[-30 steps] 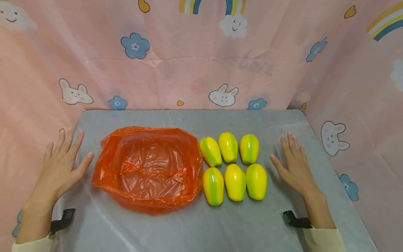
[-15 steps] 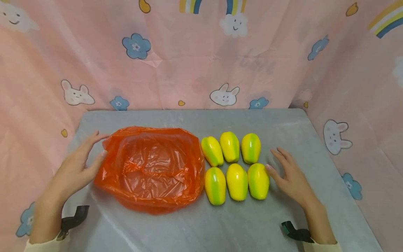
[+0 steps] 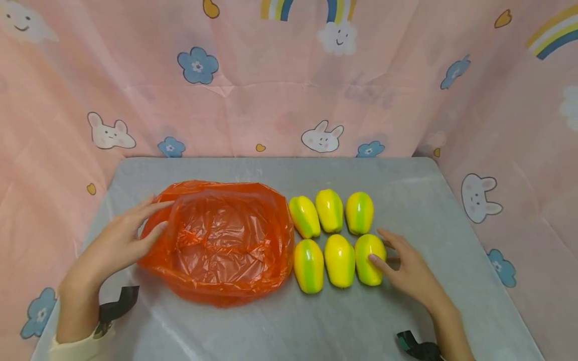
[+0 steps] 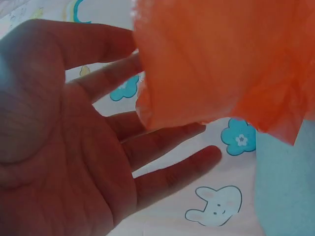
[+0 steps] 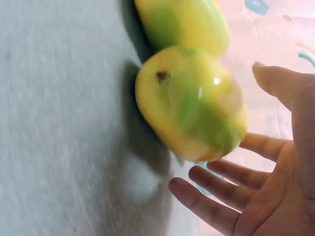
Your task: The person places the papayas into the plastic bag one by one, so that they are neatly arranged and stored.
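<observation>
My left hand [image 3: 115,245] is at the left rim of an orange plastic bag [image 3: 217,296], which lies with its mouth spread wide. In the left wrist view, the fingers reach out behind the bag's edge [image 4: 197,73], partly covered by it. Several glossy yellow papayas [image 3: 339,260] with green stripes lie in two rows right of the bag. My right hand [image 3: 413,276] is at the front-right papaya [image 3: 368,255], thumb over its right side. In the right wrist view, this papaya [image 5: 187,98] sits between the spread thumb and the extended fingers [image 5: 211,206].
A grey-covered table [image 3: 271,331] bears everything. Behind it and at both sides hangs a pink printed curtain [image 3: 271,100]. Dark wrist camera mounts [image 3: 118,304] stick out from both wrists. The front-row papayas stand close together, with the leftmost near the bag's right side.
Both hands have moved inward from the table's sides. My left hand has come to the bag's left rim, my right hand to the front-right papaya. Bag and papayas stay in place.
</observation>
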`<action>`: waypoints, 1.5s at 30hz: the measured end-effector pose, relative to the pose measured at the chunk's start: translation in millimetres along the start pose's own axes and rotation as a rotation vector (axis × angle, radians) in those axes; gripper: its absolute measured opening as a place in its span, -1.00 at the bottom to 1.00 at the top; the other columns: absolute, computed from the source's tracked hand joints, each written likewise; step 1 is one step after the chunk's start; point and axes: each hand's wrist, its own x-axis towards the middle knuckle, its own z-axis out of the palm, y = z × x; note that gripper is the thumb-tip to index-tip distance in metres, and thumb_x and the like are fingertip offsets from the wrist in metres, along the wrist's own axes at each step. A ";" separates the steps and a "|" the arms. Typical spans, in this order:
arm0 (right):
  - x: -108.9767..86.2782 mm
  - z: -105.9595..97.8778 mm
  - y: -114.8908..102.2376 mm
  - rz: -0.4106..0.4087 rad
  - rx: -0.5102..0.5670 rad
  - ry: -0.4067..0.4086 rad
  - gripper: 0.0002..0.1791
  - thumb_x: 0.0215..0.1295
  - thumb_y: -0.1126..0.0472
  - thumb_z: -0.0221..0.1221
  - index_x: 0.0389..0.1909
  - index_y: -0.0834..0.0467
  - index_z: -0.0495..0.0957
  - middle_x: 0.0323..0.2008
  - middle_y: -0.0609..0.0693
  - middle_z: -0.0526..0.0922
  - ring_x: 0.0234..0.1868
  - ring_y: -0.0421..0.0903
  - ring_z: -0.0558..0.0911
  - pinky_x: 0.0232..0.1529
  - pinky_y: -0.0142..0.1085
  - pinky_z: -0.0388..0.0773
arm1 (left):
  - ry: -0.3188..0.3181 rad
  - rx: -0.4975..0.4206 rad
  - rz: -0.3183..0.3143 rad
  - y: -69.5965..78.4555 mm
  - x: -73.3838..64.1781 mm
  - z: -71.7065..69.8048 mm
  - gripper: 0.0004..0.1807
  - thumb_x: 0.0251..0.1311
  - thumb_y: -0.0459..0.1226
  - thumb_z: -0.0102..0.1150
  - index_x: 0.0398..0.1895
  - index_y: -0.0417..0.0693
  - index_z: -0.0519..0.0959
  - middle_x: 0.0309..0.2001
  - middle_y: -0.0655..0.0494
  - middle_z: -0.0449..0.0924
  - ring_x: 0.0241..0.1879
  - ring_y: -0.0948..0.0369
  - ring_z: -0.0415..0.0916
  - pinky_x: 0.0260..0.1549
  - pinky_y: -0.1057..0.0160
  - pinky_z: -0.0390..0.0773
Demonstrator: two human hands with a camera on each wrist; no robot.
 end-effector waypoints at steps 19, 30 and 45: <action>1.2 -0.3 -13.6 0.055 0.003 -0.066 -0.10 0.44 -0.01 0.33 0.63 0.25 0.17 0.50 0.38 0.38 0.24 0.39 0.63 -0.19 -0.22 0.79 | -0.073 -0.019 -0.009 -5.4 6.9 4.5 -0.33 0.38 -0.42 0.20 0.57 -0.14 0.37 0.53 -0.35 0.36 0.44 -0.35 0.37 0.27 -0.46 0.49; 2.1 -12.0 -22.0 0.107 0.022 -0.036 -0.05 0.40 -0.01 0.37 0.64 0.23 0.13 0.51 0.40 0.36 0.24 0.45 0.64 -0.11 -0.01 0.81 | -0.063 -0.020 0.003 -5.9 4.9 2.1 -0.33 0.34 -0.49 0.14 0.55 -0.22 0.39 0.47 -0.32 0.46 0.15 -0.13 0.60 0.11 -0.23 0.71; 17.7 -22.5 -60.4 -0.056 -0.025 0.093 -0.10 0.32 0.07 0.45 0.59 0.18 0.27 0.43 0.27 0.48 0.19 0.22 0.63 -0.13 -0.09 0.82 | -0.036 0.030 0.002 2.0 4.3 4.6 -0.24 0.21 -0.55 0.18 0.56 -0.27 0.35 0.48 -0.33 0.43 0.08 -0.15 0.55 0.00 -0.08 0.77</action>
